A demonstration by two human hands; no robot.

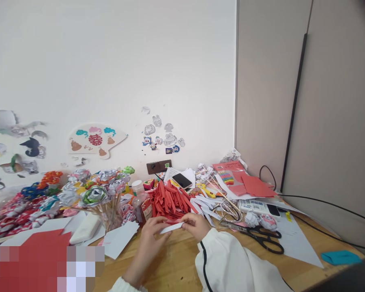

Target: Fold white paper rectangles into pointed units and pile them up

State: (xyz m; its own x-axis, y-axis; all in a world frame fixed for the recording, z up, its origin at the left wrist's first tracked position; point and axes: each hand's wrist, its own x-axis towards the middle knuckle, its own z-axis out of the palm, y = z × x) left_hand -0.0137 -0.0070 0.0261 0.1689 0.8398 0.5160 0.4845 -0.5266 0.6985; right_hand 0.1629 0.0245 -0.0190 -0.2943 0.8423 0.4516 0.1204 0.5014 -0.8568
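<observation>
A narrow white paper strip (172, 228) is stretched between my two hands, low over the wooden table (167, 263). My left hand (153, 235) pinches its left part between thumb and fingers. At the other end, my right hand (197, 227) is closed on the strip, its fingertips partly hiding that end. Just behind my hands lies a big heap of folded red paper strips (170, 200). White paper strips (205, 207) are piled to the right of it.
Paper flowers (94, 194) crowd the left side, near red sheets (45, 243) and a white card (120, 239). Black-handled scissors (266, 239) lie to the right, by a string of beads (230, 211). A phone (182, 181) rests at the back, beside a plastic jar (138, 194).
</observation>
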